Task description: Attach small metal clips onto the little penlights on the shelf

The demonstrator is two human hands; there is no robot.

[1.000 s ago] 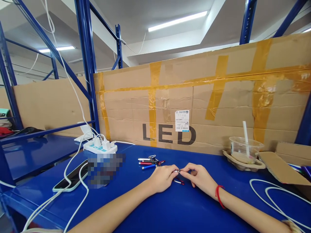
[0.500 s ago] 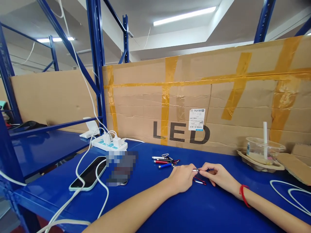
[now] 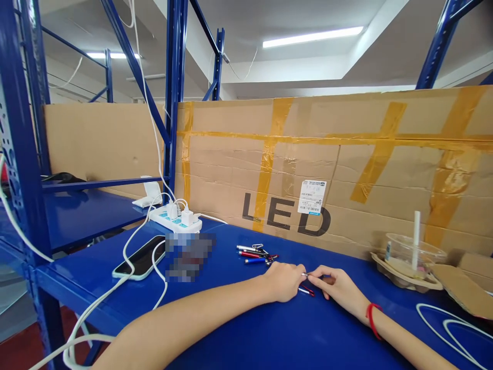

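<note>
Blue paint, glossy under the ceiling lights, covers the worktop [image 3: 246, 339]. At its left lies a dark-screened phone [image 3: 144, 259], near a white power strip [image 3: 175, 222]. Just right of the phone a patch [image 3: 190, 257] is blurred into blocks; what lies there I can't say.

Further along sits a loose cluster of slim metal pieces [image 3: 250, 254], silver, red and blue, just beyond the left hand [image 3: 284, 282]; their right-hand ends tangle, too small to sort out. That hand, back uppermost, has its fingers curled in around a small silvery piece [image 3: 305, 274], held right where the two hands meet. Most of the piece is covered, so its full shape escapes me. Near it, partly behind the left hand, lies a red-and-silver piece [image 3: 307, 291]. The right hand [image 3: 334, 285] comes in from the other side, thumb and forefinger pinching the end of the small piece.

I'd call this a fine two-handed working step; whether parts are being joined or parted I can't tell. The next move seems to call for a steady left grip and small right fingertip motions.

Past the red bracelet [image 3: 372, 321], a clear cup [image 3: 402, 252] stands in a moulded tray [image 3: 393, 276].
</note>
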